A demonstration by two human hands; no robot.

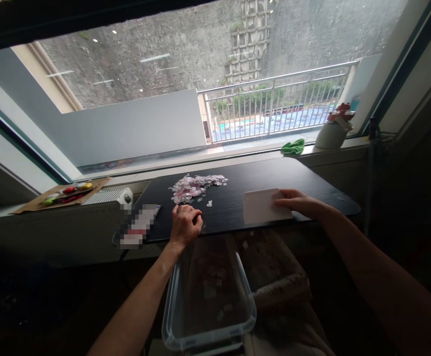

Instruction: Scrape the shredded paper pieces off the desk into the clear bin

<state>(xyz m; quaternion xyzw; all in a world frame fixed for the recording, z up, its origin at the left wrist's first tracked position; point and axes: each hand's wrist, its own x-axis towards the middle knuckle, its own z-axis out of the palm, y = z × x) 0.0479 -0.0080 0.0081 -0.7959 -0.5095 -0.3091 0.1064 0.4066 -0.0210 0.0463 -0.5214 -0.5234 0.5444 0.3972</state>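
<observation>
Clear plastic bin [254, 316] under black table's [267, 173] near edge; two hands at paper pieces and white card.
Pile of paper pieces [191, 188] on table's left half, just beyond left hand's fingertips; white card [262, 207] on table's right half, near edge, its right side between right hand's thumb and fingers. Left hand [186, 225] at table's near edge, fingers curled, nearly closed; can't tell if anything is in them. Right hand [299, 201] closed in a pinch on the card. Bin below table has some loose pale scraps [211, 291] inside, dim.
</observation>
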